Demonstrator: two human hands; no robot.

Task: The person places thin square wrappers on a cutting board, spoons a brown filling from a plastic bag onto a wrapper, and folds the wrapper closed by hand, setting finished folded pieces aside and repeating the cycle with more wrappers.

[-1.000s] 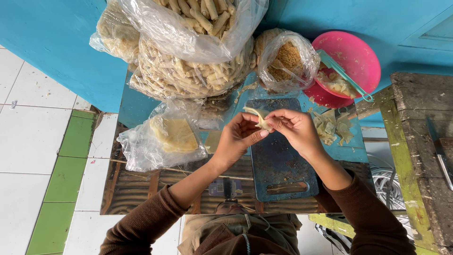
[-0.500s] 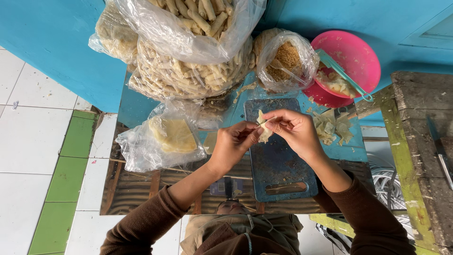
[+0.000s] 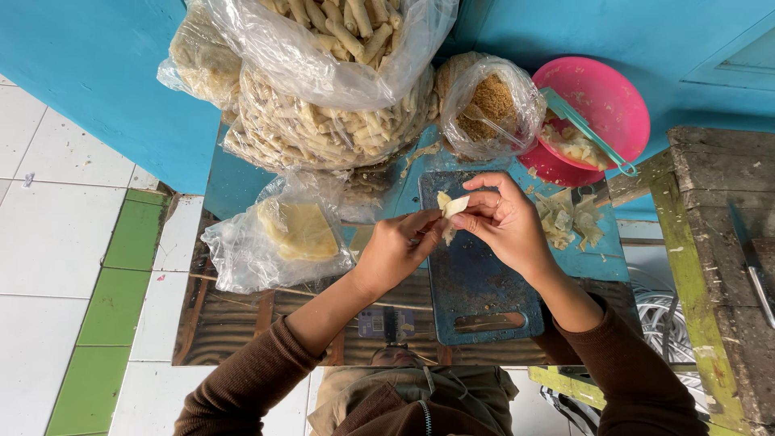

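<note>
Pale wrapper (image 3: 449, 207) in both hands' pinching grip; its lower half finger-hidden.

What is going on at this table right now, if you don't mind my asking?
A person in brown sleeves holds a small pale wrapper between the left hand and right hand, pinching it above a blue cutting board. Left of the board lies a plastic bag of flat wrappers. Behind are big bags of finished rolls, a bag of brown filling and a pink bowl. Wrapper scraps lie to the right.
</note>
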